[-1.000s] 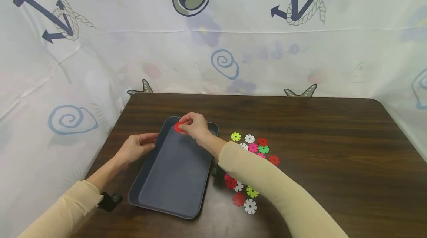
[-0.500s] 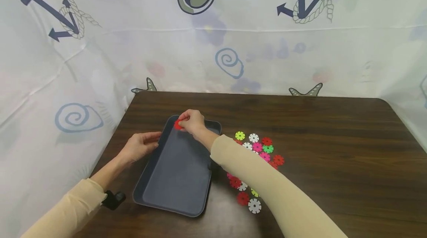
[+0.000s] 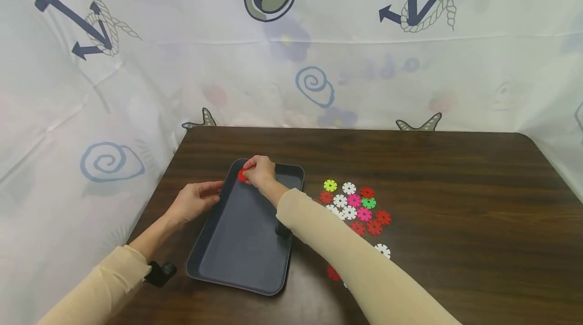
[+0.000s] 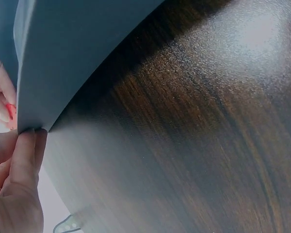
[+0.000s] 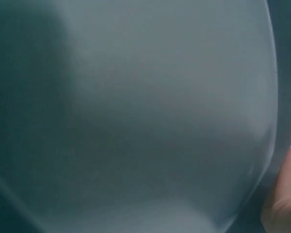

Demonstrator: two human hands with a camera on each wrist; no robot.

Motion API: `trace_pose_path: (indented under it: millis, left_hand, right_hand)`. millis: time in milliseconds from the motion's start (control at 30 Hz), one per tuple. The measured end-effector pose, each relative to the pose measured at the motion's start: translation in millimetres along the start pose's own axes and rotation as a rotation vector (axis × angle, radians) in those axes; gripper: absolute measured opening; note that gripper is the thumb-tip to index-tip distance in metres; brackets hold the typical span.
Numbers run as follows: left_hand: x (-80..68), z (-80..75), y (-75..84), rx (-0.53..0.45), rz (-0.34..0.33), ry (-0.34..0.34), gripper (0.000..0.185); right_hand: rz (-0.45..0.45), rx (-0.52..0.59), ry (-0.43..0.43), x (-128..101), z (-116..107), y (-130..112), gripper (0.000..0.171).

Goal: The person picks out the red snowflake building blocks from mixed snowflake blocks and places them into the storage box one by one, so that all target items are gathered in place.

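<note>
My right hand (image 3: 261, 171) pinches a red notched plastic disc (image 3: 242, 176) between thumb and fingers, over the far left corner of a dark grey baking tray (image 3: 241, 249). In the right wrist view only the hand's edge (image 5: 282, 199) and a sliver of red show at the right. At the tray's left side, my left hand (image 3: 193, 201) has its fingers extended. The left wrist view shows those fingertips (image 4: 26, 138) touching the tray's outer wall (image 4: 63, 58). The tray's inside shows no other discs, though the right arm hides part of it.
Several notched discs (image 3: 354, 200) in red, white, pink, green and yellow lie right of the tray on the dark wooden table (image 3: 455, 203). My right sleeve (image 3: 346, 249) covers some. A patterned sheet (image 3: 355, 87) hangs behind the table.
The right hand and its red disc have dipped slightly within the tray's far left corner. The left hand keeps its place at the tray's side. The whole head view has shifted a little.
</note>
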State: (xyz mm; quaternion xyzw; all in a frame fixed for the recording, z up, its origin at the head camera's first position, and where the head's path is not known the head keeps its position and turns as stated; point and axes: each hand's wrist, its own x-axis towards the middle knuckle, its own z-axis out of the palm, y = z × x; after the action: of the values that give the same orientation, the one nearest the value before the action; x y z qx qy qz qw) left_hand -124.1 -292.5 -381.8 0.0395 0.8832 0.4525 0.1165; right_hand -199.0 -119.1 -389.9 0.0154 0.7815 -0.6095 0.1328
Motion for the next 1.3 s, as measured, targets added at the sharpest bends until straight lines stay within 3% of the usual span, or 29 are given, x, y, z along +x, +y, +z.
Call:
trace_pose_path:
  millis: [333, 600, 800, 1067, 1300]
  left_hand:
    - [-0.9, 1.0, 1.1, -0.005, 0.002, 0.000, 0.043]
    - [0.4, 1.1, 0.7, -0.010, -0.009, -0.017, 0.045]
    - [1.8, 1.8, -0.9, -0.015, -0.014, -0.009, 0.044]
    - [2.2, 2.8, -1.5, -0.022, -0.019, -0.005, 0.044]
    - [2.1, 3.6, -0.5, -0.027, -0.034, -0.005, 0.045]
  right_hand:
    - [-0.020, -0.161, 0.015, 0.8, 7.5, 12.6, 0.009]
    - [-0.130, -0.404, 0.041, 0.4, 9.0, 16.8, 0.009]
    - [-0.175, -0.506, 0.062, 1.9, 11.8, 19.5, 0.007]
    - [-0.208, -0.558, 0.089, 3.2, 13.8, 23.6, 0.006]
    - [-0.190, -0.527, 0.069, 4.5, 13.5, 24.3, 0.009]
